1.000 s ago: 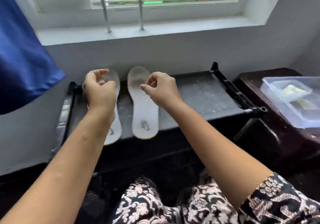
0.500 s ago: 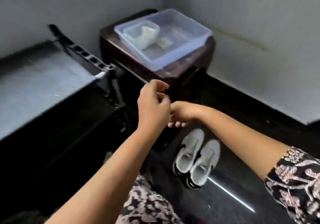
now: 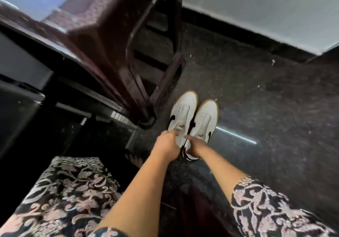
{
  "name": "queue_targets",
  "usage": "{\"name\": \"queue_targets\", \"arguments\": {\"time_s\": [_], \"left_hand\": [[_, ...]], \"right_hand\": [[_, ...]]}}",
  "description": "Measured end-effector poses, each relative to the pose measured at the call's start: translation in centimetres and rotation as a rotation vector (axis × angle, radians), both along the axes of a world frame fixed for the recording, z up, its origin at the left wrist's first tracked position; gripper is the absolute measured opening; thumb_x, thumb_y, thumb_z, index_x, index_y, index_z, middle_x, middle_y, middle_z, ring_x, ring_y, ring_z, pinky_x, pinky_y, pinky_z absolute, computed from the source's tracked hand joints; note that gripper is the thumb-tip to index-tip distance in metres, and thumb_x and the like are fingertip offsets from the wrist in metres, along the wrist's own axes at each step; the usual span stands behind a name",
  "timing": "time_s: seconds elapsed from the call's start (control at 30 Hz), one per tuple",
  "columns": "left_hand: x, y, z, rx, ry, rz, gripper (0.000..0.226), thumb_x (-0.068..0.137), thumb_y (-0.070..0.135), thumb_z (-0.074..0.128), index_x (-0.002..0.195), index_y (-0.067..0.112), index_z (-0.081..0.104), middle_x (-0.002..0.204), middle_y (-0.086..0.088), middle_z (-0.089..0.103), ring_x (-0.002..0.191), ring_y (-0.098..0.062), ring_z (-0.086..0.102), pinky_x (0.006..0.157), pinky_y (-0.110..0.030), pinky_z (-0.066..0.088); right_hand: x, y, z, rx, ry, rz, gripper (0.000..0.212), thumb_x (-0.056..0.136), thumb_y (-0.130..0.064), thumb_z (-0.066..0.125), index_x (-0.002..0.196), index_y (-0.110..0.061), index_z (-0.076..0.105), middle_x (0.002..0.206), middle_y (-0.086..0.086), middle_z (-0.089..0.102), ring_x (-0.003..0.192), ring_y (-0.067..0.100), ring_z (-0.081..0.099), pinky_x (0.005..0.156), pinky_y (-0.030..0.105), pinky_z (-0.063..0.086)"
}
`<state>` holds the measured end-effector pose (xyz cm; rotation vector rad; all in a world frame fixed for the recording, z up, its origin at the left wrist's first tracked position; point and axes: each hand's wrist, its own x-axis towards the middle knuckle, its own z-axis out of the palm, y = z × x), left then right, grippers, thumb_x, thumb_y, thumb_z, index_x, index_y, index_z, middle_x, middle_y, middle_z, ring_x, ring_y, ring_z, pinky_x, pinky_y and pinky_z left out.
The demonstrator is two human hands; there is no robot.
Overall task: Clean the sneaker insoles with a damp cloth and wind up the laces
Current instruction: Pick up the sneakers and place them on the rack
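Two white sneakers sit side by side on the dark speckled floor point(image 3: 256, 93), toes pointing away toward the far wall point(image 3: 256, 7), their sides touching. The left sneaker point(image 3: 184, 112) lies just right of the foot of a dark brown stool point(image 3: 113, 40), and the right sneaker point(image 3: 204, 119) lies on its other side. The person reaches down with both bare arms. The left hand point(image 3: 167, 144) has its fingers curled over the near rim of the left sneaker's opening and grips it. The right hand point(image 3: 195, 144) is bent round the collar of the right sneaker near the heel, thumb lying across toward the tongue; most of its fingers are hidden. A patterned sleeve point(image 3: 266, 209) covers the right upper arm. A thin streak of light point(image 3: 236, 136) shines on the floor to the right.
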<state>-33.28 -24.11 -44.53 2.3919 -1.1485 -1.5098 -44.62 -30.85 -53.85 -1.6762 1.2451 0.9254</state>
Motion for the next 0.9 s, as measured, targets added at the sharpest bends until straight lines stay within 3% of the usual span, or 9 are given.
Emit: {"name": "queue_targets", "arguments": {"time_s": [0.17,0.33,0.53,0.63,0.83,0.9], "left_hand": [[0.7,0.6,-1.9,0.037,-0.039,-0.05,0.051,0.086,0.007,0.05,0.135,0.014,0.042,0.134,-0.014,0.043,0.122,-0.033,0.044,0.099,-0.041,0.042],[-0.4,1.2,-2.2,0.05,0.002,-0.079,0.047,0.089,0.008,0.044,0.136,0.014,0.041,0.136,-0.013,0.039,0.124,-0.033,0.04,0.097,-0.044,0.043],[0.0,1.4,-2.6,0.078,-0.022,-0.125,0.057,0.084,-0.001,0.046,0.138,0.017,0.037,0.135,-0.011,0.04,0.122,-0.03,0.041,0.096,-0.044,0.045],[-0.1,1.7,-2.6,0.074,-0.04,-0.177,0.061,0.084,-0.003,0.046,0.14,0.016,0.033,0.138,-0.01,0.039,0.124,-0.03,0.039,0.096,-0.045,0.045],[-1.1,1.6,-2.3,-0.087,-0.182,-0.346,0.077,0.082,-0.002,0.05,0.147,0.022,0.017,0.147,0.002,0.029,0.135,-0.022,0.024,0.098,-0.046,0.044],[-1.2,1.3,-2.3,-0.133,-0.198,-0.331,0.081,0.081,-0.001,0.054,0.148,0.021,0.013,0.149,0.002,0.025,0.138,-0.021,0.019,0.098,-0.045,0.044]], "right_hand": [[-0.3,4.1,-2.8,-0.032,0.028,0.192,0.07,0.089,-0.015,0.048,0.146,-0.039,0.016,0.124,0.012,0.056,0.115,0.034,0.055,0.095,0.045,0.046],[-0.1,5.6,-4.1,-0.215,0.038,0.23,0.053,0.089,-0.013,0.042,0.135,-0.035,0.027,0.111,0.007,0.06,0.106,0.031,0.059,0.089,0.043,0.036],[0.0,4.0,-3.9,-0.137,-0.003,0.248,0.045,0.088,-0.006,0.04,0.127,-0.025,0.031,0.11,0.008,0.062,0.101,0.031,0.059,0.084,0.038,0.04],[0.4,3.2,-2.5,-0.136,0.0,0.252,0.043,0.09,-0.013,0.043,0.13,-0.024,0.03,0.112,0.009,0.061,0.102,0.031,0.06,0.078,0.036,0.039],[1.3,0.8,4.2,-0.298,-0.022,0.371,0.05,0.09,-0.018,0.047,0.138,-0.024,0.034,0.117,0.001,0.064,0.111,0.023,0.059,0.099,0.043,0.033],[1.7,0.2,6.7,-0.288,-0.036,0.377,0.055,0.088,-0.014,0.048,0.14,-0.022,0.033,0.117,0.0,0.063,0.112,0.024,0.057,0.1,0.044,0.032]]}}
